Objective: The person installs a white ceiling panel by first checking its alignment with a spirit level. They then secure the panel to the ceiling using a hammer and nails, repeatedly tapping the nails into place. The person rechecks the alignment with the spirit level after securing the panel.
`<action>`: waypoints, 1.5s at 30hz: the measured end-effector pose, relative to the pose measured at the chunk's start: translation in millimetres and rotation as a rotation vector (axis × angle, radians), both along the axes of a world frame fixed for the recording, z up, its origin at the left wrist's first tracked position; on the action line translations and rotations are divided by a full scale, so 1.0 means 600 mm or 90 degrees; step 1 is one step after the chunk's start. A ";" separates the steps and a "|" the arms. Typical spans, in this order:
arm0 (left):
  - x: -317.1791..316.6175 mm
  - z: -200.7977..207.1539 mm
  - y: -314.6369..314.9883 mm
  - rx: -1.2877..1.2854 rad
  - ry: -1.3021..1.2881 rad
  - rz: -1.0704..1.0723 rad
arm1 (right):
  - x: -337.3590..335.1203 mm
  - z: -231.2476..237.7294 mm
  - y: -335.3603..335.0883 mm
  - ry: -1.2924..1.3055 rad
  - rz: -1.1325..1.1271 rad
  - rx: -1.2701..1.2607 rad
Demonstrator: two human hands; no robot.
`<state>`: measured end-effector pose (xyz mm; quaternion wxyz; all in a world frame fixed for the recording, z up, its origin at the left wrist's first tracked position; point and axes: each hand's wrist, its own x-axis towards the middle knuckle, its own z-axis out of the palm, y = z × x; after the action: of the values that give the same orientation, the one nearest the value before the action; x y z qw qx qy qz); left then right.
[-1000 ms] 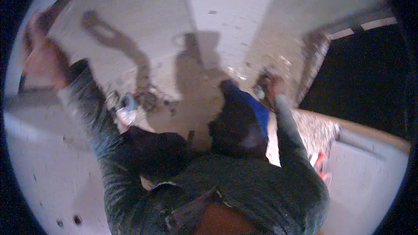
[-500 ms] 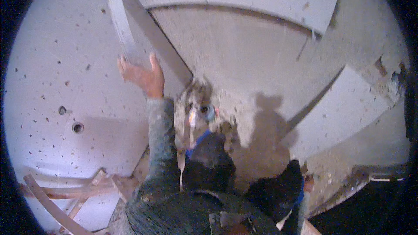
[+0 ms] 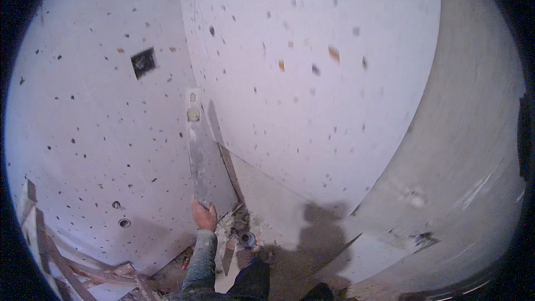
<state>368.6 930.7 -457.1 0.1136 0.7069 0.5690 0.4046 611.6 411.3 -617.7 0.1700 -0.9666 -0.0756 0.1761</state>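
Observation:
My left hand (image 3: 204, 215), at the lower middle left, is closed round the bottom end of a long grey spirit level (image 3: 199, 153). The level stands nearly upright along the left speckled white wall slab (image 3: 100, 128), close to the corner. A round vial shows near its top, below a hand slot. To the right of the level, another large speckled slab (image 3: 317, 89) covers the upper part of the adjoining wall. My right hand is out of view.
A dark square opening (image 3: 143, 63) and a round pipe fitting (image 3: 124, 223) are set in the left slab. Timber pieces (image 3: 58, 262) lean at the lower left. By my feet, a pipe mouth (image 3: 246, 239) sits among rubble. Bare grey wall (image 3: 473, 117) curves along the right.
My view has tilted up, showing more of the walls. My left hand, earlier spread against the level's lower end, now grips it. My right hand has left the view.

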 end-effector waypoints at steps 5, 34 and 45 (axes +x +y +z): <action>0.003 0.166 -0.117 -0.132 -0.045 -0.012 | -0.023 0.227 -0.001 0.024 0.073 -0.013; 0.127 1.005 -0.389 -0.145 -0.466 -0.360 | -0.157 1.138 0.084 -0.301 0.410 0.309; 0.131 1.080 -0.409 -0.288 -0.683 -0.694 | -0.154 1.186 0.077 -0.443 0.308 0.330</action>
<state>447.2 685.2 190.7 0.6947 0.5544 0.0789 0.4515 519.2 457.6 93.8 0.3236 -0.8488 -0.3915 -0.1470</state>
